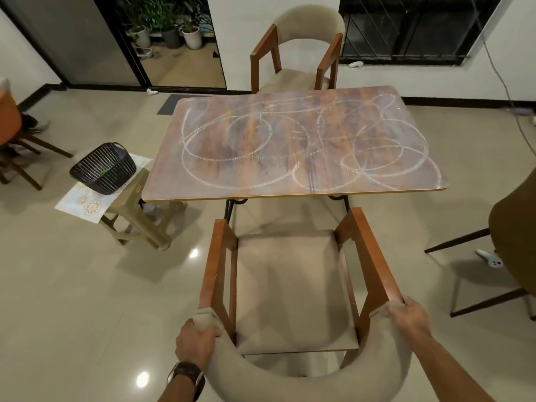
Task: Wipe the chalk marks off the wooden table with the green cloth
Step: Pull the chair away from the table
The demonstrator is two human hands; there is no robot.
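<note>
The wooden table (229, 181) stands ahead, its top covered with looping white chalk marks (293, 140). A bit of green, perhaps the cloth (104, 171), shows inside a black wire basket (101, 166) to the table's left. Between me and the table stands a beige armchair (290, 285) with wooden arms. My left hand (195, 342) grips the left end of its curved backrest. My right hand (410, 316) grips the right end. Both hands are far from the table and the basket.
The basket rests on a patterned sheet (84, 203) on a beige plastic stool (142, 219). A second armchair (298, 50) faces me beyond the table. Another chair (510, 242) stands at the right, one more at the far left (11, 134). A cable (510, 103) trails across the right floor.
</note>
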